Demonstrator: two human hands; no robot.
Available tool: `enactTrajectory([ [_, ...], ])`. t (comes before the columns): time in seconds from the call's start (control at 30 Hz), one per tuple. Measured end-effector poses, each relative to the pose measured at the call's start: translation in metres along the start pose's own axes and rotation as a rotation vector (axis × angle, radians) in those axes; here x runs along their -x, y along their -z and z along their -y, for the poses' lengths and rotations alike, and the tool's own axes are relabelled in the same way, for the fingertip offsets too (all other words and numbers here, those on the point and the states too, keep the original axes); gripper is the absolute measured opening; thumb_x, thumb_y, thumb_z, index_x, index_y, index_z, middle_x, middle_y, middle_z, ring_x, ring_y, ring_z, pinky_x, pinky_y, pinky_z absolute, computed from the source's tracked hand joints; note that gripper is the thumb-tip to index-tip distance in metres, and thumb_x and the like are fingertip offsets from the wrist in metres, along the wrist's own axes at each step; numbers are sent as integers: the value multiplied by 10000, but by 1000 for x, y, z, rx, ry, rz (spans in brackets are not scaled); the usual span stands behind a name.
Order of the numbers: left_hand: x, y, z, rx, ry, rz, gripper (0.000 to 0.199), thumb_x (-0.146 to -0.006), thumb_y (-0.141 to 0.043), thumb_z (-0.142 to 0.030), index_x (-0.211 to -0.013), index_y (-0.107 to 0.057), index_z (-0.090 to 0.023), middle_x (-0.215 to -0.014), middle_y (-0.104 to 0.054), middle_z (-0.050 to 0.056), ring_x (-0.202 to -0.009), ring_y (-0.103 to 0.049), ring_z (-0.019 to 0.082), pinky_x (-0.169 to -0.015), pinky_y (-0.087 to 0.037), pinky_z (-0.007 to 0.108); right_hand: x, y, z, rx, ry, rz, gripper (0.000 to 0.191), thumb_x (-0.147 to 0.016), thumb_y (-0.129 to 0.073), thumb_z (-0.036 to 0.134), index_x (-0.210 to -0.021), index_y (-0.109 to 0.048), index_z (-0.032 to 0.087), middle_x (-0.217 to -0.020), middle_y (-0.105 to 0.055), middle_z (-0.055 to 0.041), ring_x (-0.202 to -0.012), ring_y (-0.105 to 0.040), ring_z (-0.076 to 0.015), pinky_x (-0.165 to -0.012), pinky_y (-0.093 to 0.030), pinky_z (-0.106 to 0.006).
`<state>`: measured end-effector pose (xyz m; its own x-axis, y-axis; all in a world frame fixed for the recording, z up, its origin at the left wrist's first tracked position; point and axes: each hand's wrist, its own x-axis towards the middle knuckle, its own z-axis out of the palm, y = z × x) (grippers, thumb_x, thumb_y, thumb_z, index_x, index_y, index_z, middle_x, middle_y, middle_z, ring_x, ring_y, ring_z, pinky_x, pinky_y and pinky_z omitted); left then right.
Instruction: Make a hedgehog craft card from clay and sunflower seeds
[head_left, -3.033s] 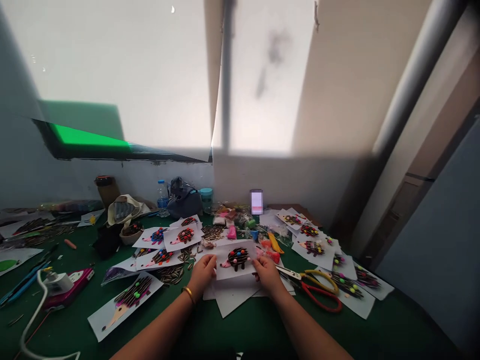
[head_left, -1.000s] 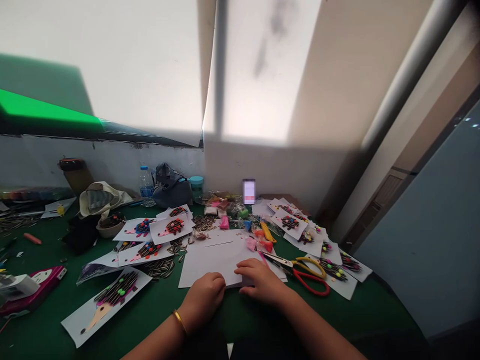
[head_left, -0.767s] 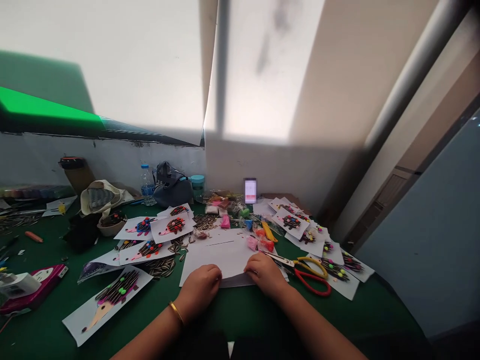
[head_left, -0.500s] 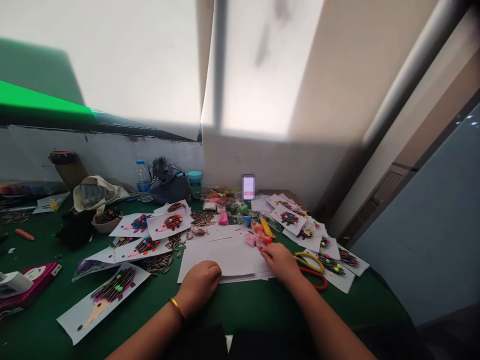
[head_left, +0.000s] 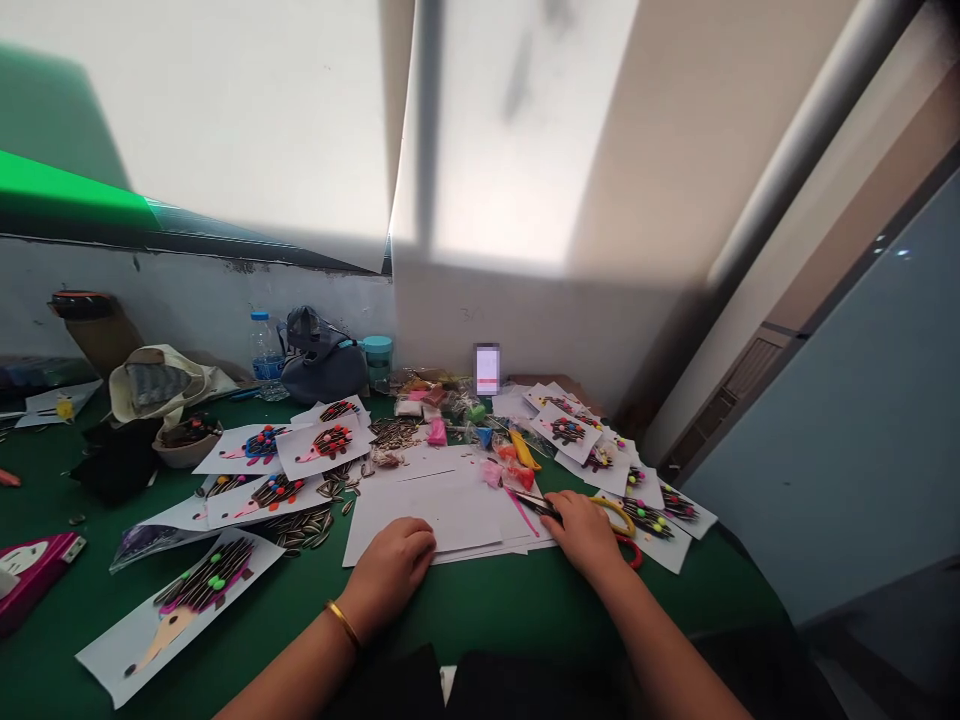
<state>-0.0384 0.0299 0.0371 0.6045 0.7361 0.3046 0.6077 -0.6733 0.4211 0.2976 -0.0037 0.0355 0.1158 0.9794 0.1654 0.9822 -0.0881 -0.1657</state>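
Steady left, careful right

Left hand (head_left: 397, 565) curls at seven o'clock of the white paper (head_left: 459, 515), pinch unclear — press lightly. Right hand (head_left: 586, 535) lies over the scissors (head_left: 534, 501) at three o'clock, grip hidden; best raised by the handles (head_left: 624, 513) — clear of the pink strip (head_left: 523, 513).

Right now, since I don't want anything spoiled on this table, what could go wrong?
The right hand lies over the scissors, near the blades, so a careless grip might cut it. A pink strip lies close to the blades on the white paper and could snag. Striped seeds lie left of the paper and might scatter if it is pushed.
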Motion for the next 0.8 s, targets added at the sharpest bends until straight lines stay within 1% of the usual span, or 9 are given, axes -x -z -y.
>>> enactTrajectory([
  [0.13,0,0,0,-12,-14,-17,179,-885,-504,-182,-872,-678,-221,-1021,-669,64,-957,-600,222,-848,-484,353,2,0,2,51,93,-88,245,-919,-499,242,-1089,-666,187,-1160,-654,-102,-1070,-567,-253,-893,-392,-340],
  [0.23,1,0,-1,-42,-27,-14,171,-892,-499,-176,-873,-664,-218,-1018,-666,61,-956,-603,220,-844,-492,358,7,2,12,141,155,-125,228,-918,-453,145,-970,-673,176,-1085,-668,-107,-1004,-578,-240,-829,-402,-317],
  [0.37,2,-1,-2,-78,-52,-29,169,-892,-494,-168,-879,-655,-219,-1005,-666,59,-958,-605,225,-845,-497,368,10,6,28,254,120,-28,208,-888,-454,83,-921,-642,167,-957,-658,-113,-875,-578,-229,-679,-367,-291],
  [0.47,1,-1,-2,-94,-65,-42,171,-889,-492,-164,-882,-654,-218,-1000,-667,59,-964,-607,229,-846,-500,376,7,11,34,265,91,53,221,-845,-489,48,-972,-629,163,-901,-658,-107,-827,-588,-223,-638,-335,-283],
  [0.57,1,0,-3,-104,-71,-42,181,-886,-486,-156,-870,-658,-214,-992,-669,62,-957,-609,228,-843,-502,379,4,23,37,223,102,71,288,-805,-524,61,-1039,-628,194,-859,-656,-77,-794,-591,-214,-628,-327,-275],
  [0.63,2,0,-4,-103,-74,-40,194,-893,-475,-159,-869,-660,-214,-990,-671,64,-949,-609,224,-844,-504,380,4,34,40,93,118,65,363,-801,-511,90,-1112,-633,232,-869,-649,-61,-816,-589,-212,-639,-341,-273],
  [0.67,2,0,-5,-103,-74,-38,199,-895,-471,-160,-884,-662,-215,-993,-671,64,-949,-608,224,-846,-505,383,4,39,42,-23,134,61,394,-808,-491,105,-1143,-637,252,-885,-646,-55,-832,-588,-209,-653,-356,-274],
  [0.73,4,-1,-6,-103,-78,-26,213,-884,-477,-148,-973,-657,-221,-1024,-672,66,-961,-608,229,-853,-509,393,3,45,48,-332,179,59,404,-832,-446,145,-1148,-664,270,-940,-642,-52,-868,-589,-199,-700,-397,-281],
  [0.8,5,-3,-6,-101,-90,-18,283,-859,-502,-138,-1095,-629,-227,-1081,-669,71,-992,-606,239,-873,-510,408,0,42,57,-681,202,77,373,-857,-417,205,-1102,-695,242,-975,-645,-60,-891,-596,-198,-748,-431,-297],
])
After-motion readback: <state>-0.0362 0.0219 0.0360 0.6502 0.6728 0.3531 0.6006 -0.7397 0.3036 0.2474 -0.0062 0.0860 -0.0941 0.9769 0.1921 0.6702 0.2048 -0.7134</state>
